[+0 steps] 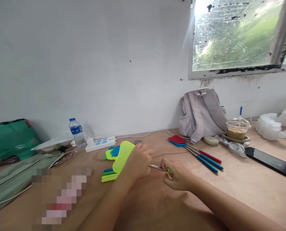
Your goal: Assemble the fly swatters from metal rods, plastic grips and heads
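My left hand (141,162) is closed around the neck end of a yellow-green mesh fly swatter (125,155); the grip itself is hidden behind my fingers. A thin metal rod (157,167) runs from this hand toward the right. At the rod's other end, my right hand (177,175) pinches a yellow-green handle, mostly covered by the fingers. Left of my left hand lie loose blue and yellow-green swatter heads (112,154) and several blue, green and yellow handles (110,178). Metal rods (138,142) show just beyond my left knuckles.
Red and blue fly swatters (200,157) lie to the right. Behind stand a backpack (203,112), a power strip (100,143) and a water bottle (77,133). Further right are a drink cup (238,130), white bottles (268,126) and a black phone-like slab (273,163).
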`<move>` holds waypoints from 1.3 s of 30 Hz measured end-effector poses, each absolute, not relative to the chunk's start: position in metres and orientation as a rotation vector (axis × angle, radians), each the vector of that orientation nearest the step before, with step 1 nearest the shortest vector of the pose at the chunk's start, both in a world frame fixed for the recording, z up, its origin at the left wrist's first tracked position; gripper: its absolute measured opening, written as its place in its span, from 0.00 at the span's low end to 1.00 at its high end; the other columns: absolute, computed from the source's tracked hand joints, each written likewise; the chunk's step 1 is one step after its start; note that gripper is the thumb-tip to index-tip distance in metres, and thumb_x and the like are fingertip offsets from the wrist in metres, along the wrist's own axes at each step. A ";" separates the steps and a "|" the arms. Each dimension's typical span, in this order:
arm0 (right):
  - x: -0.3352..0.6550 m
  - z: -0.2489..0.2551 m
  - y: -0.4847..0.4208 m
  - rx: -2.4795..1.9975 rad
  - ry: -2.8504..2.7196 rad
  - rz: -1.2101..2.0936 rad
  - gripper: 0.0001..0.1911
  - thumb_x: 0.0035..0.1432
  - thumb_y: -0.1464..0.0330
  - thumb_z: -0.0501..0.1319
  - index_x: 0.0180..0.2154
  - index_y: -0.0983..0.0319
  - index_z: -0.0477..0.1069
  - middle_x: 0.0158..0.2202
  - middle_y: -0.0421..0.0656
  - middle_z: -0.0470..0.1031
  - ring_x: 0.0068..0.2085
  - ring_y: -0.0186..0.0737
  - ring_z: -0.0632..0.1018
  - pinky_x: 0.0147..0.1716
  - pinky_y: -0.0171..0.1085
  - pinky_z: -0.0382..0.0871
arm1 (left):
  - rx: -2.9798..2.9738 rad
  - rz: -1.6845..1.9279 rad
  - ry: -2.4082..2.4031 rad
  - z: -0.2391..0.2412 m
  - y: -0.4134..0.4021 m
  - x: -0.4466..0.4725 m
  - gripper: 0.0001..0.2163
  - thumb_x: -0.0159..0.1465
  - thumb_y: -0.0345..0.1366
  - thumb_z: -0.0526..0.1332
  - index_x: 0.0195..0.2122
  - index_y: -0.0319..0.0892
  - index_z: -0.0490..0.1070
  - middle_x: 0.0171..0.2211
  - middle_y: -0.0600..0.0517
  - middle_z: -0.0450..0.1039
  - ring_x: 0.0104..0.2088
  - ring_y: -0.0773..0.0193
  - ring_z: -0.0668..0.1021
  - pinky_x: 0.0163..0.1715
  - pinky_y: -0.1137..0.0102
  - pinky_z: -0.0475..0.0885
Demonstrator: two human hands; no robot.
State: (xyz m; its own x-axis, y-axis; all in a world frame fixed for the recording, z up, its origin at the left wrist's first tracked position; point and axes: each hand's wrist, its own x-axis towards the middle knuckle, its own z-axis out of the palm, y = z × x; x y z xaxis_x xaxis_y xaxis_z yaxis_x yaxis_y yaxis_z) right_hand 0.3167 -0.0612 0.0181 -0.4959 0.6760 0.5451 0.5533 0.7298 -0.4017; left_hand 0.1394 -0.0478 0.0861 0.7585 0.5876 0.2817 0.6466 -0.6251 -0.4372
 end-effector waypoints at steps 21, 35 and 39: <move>0.459 0.005 0.016 -1.951 -1.811 -0.180 0.11 0.57 0.71 0.50 0.37 0.64 0.69 0.34 0.50 0.73 0.32 0.40 0.74 0.28 0.33 0.59 | -2.204 -0.797 -1.483 0.051 0.029 0.018 0.14 0.56 0.32 0.49 0.42 0.40 0.65 0.45 0.48 0.69 0.48 0.59 0.69 0.52 0.63 0.60; 0.466 -0.001 0.017 -2.082 -1.681 -0.230 0.12 0.55 0.70 0.50 0.36 0.61 0.72 0.31 0.47 0.72 0.30 0.40 0.73 0.27 0.35 0.58 | -2.224 -0.533 -2.113 0.011 0.058 -0.034 0.22 0.52 0.29 0.49 0.50 0.39 0.64 0.53 0.48 0.64 0.53 0.59 0.67 0.51 0.68 0.62; 0.443 0.008 0.012 -1.834 -1.834 -0.309 0.10 0.54 0.70 0.52 0.33 0.60 0.71 0.34 0.46 0.73 0.36 0.41 0.73 0.34 0.36 0.61 | -2.285 -0.498 -2.088 0.014 0.056 -0.025 0.23 0.54 0.30 0.47 0.52 0.38 0.64 0.54 0.47 0.64 0.53 0.58 0.67 0.51 0.68 0.62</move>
State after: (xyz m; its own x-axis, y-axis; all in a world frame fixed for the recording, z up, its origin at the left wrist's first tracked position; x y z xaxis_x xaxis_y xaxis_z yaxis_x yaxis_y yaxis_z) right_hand 0.4427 0.0123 0.0078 0.0552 0.8587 0.5095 0.9783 0.0556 -0.1997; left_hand -0.0246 0.0562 0.0136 0.0624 0.9698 0.2358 0.9718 -0.1130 0.2072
